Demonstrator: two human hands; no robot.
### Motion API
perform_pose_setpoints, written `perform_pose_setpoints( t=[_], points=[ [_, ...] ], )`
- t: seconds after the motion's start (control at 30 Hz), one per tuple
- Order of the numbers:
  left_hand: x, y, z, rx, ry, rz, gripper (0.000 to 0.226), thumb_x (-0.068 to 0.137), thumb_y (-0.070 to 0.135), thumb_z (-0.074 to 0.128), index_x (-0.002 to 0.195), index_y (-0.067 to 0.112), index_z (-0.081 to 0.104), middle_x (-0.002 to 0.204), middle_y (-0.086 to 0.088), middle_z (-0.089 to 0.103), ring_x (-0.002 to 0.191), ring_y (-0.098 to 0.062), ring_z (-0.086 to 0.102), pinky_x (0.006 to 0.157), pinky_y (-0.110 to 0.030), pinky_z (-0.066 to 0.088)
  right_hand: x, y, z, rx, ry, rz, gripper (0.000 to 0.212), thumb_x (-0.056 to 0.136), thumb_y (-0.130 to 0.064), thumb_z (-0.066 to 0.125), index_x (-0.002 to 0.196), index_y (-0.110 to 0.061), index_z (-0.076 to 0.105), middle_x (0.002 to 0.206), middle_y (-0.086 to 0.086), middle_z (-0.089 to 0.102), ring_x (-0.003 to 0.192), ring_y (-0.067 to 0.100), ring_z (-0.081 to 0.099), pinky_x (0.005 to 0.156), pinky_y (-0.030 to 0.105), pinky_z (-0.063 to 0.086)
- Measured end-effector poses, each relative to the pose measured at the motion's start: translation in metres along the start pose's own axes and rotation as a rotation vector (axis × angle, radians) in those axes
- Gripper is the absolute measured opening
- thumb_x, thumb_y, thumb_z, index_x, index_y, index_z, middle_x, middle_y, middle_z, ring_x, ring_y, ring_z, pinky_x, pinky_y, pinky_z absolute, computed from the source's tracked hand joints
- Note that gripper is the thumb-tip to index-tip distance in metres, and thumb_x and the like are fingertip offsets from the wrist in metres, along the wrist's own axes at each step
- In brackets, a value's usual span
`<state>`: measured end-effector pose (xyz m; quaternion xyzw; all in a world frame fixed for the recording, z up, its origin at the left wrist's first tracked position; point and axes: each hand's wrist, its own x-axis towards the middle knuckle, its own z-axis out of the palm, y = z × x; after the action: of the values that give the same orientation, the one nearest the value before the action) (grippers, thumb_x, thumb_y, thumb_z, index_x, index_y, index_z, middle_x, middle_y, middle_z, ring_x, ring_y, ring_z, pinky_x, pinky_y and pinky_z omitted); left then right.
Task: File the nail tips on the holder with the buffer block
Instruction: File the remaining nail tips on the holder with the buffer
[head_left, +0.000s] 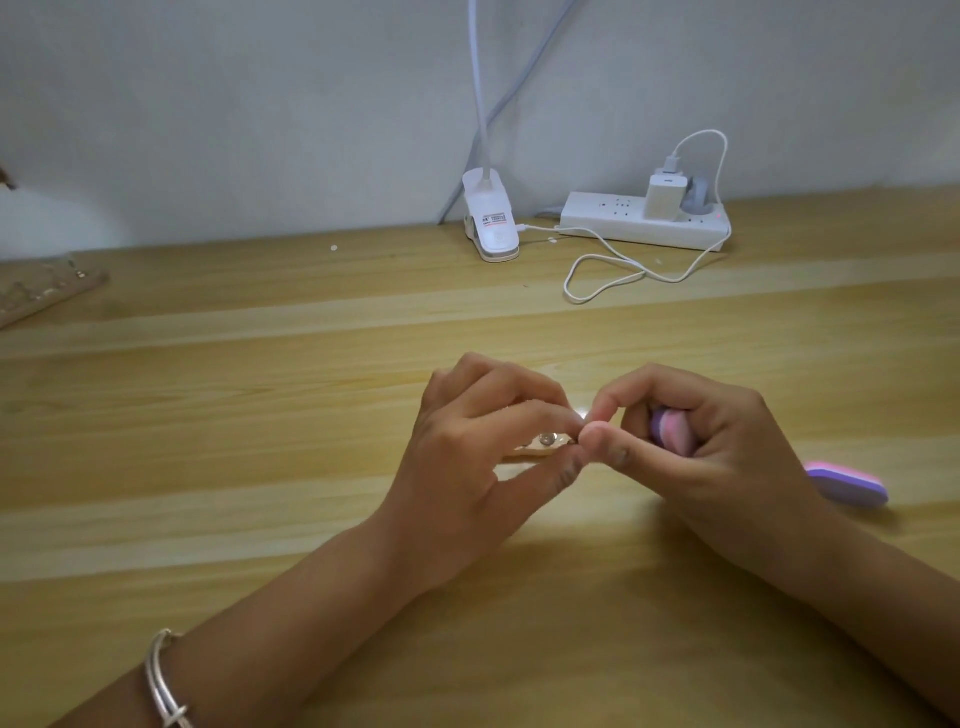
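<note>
My left hand (483, 457) is curled over a pale wooden nail-tip holder (535, 449) low above the table, its fingers pinching the holder's right end; a round silver stud shows on it. My right hand (696, 447) grips a pink and purple buffer block (675, 431) in its curled fingers, while its thumb and forefinger meet the left fingertips around something small and clear that I cannot make out. The block's other end (852, 483) sticks out behind the right hand.
A wooden table (260, 415) runs to a white wall. At the back stand a white clip lamp base (491, 218) and a power strip (644, 221) with a charger and looping cable (613, 275). Another holder strip (41, 293) lies far left.
</note>
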<state>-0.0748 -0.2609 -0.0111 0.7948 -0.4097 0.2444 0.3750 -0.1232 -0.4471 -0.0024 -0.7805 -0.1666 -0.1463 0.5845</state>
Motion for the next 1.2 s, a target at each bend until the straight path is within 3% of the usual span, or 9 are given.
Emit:
perform_pose_setpoints(
  t=[0.1, 0.23, 0.4, 0.5, 0.57, 0.7, 0.93, 1.1, 1.2],
  points=[
    [0.0, 0.001, -0.001, -0.083, 0.004, -0.082, 0.007, 0.084, 0.022, 0.071, 0.086, 0.017, 0.075, 0.093, 0.012, 0.07, 0.092, -0.011, 0.058, 0.081, -0.044, 0.041, -0.001, -0.003, 0.0, 0.012, -0.01, 0.021, 0.021, 0.087, -0.038, 0.079, 0.09, -0.019, 0.07, 0.058, 0.003, 0.042, 0.055, 0.008, 0.038, 0.058, 0.015, 0.039],
    [0.0, 0.002, -0.005, -0.202, 0.043, -0.182, 0.007, 0.08, 0.008, 0.071, 0.083, 0.014, 0.074, 0.09, 0.012, 0.073, 0.091, -0.013, 0.065, 0.086, -0.046, 0.043, 0.001, 0.001, -0.009, -0.36, -0.023, -0.021, 0.023, 0.087, -0.028, 0.043, 0.103, -0.022, 0.058, 0.077, -0.011, 0.046, 0.071, 0.003, 0.044, 0.068, 0.013, 0.036],
    [-0.001, 0.002, -0.007, -0.259, 0.046, -0.237, 0.009, 0.084, 0.023, 0.063, 0.085, 0.019, 0.071, 0.087, 0.009, 0.072, 0.086, -0.013, 0.065, 0.087, -0.037, 0.042, 0.004, 0.024, -0.018, -0.852, -0.082, -0.019, 0.052, 0.085, -0.003, 0.042, 0.135, -0.008, 0.053, 0.104, -0.001, 0.051, 0.096, 0.022, 0.046, 0.092, 0.041, 0.041],
    [0.0, 0.001, -0.005, -0.246, 0.022, -0.24, 0.008, 0.086, 0.023, 0.066, 0.088, 0.018, 0.072, 0.086, 0.013, 0.07, 0.085, -0.011, 0.063, 0.084, -0.029, 0.038, 0.004, 0.029, -0.015, -0.72, -0.063, -0.004, 0.046, 0.098, 0.004, 0.049, 0.141, -0.011, 0.045, 0.113, -0.002, 0.058, 0.101, 0.014, 0.049, 0.093, 0.015, 0.035],
    [0.0, 0.001, -0.004, -0.244, 0.016, -0.229, 0.006, 0.088, 0.022, 0.067, 0.089, 0.018, 0.071, 0.086, 0.015, 0.069, 0.085, -0.01, 0.063, 0.084, -0.031, 0.04, 0.006, 0.027, -0.015, -0.556, 0.016, 0.033, 0.043, 0.094, -0.003, 0.063, 0.127, -0.023, 0.045, 0.11, -0.01, 0.064, 0.091, 0.002, 0.056, 0.082, 0.003, 0.036],
    [-0.001, -0.001, -0.003, -0.265, -0.004, -0.219, 0.006, 0.091, 0.023, 0.063, 0.09, 0.024, 0.069, 0.088, 0.017, 0.069, 0.088, -0.011, 0.062, 0.087, -0.042, 0.044, 0.007, 0.017, -0.022, -0.452, 0.089, -0.09, 0.035, 0.078, -0.018, 0.087, 0.106, -0.021, 0.066, 0.098, -0.019, 0.071, 0.078, 0.005, 0.061, 0.074, 0.007, 0.042],
    [0.0, -0.003, 0.001, -0.245, 0.037, -0.179, 0.006, 0.09, 0.018, 0.066, 0.092, 0.018, 0.072, 0.085, 0.02, 0.065, 0.077, -0.016, 0.057, 0.072, -0.037, 0.047, 0.005, 0.01, -0.008, -0.393, 0.021, -0.309, 0.043, 0.08, -0.014, 0.08, 0.121, -0.012, 0.068, 0.101, 0.002, 0.062, 0.081, 0.013, 0.061, 0.076, 0.02, 0.052],
    [-0.001, -0.006, 0.001, -0.251, 0.032, -0.189, 0.01, 0.087, 0.01, 0.067, 0.094, 0.008, 0.075, 0.083, 0.008, 0.07, 0.069, -0.022, 0.05, 0.064, -0.029, 0.043, 0.002, 0.007, -0.004, -0.445, 0.093, -0.378, 0.021, 0.079, -0.005, 0.081, 0.098, -0.004, 0.071, 0.096, 0.001, 0.067, 0.081, 0.01, 0.061, 0.075, 0.009, 0.044],
    [-0.001, -0.005, 0.001, -0.239, 0.005, -0.192, 0.012, 0.088, 0.011, 0.067, 0.096, 0.008, 0.076, 0.083, 0.005, 0.072, 0.068, -0.019, 0.047, 0.065, -0.024, 0.04, 0.003, 0.009, -0.005, -0.466, 0.109, -0.436, 0.011, 0.082, -0.004, 0.077, 0.092, 0.0, 0.074, 0.095, 0.009, 0.07, 0.081, 0.015, 0.064, 0.074, 0.022, 0.051]
  ],
)
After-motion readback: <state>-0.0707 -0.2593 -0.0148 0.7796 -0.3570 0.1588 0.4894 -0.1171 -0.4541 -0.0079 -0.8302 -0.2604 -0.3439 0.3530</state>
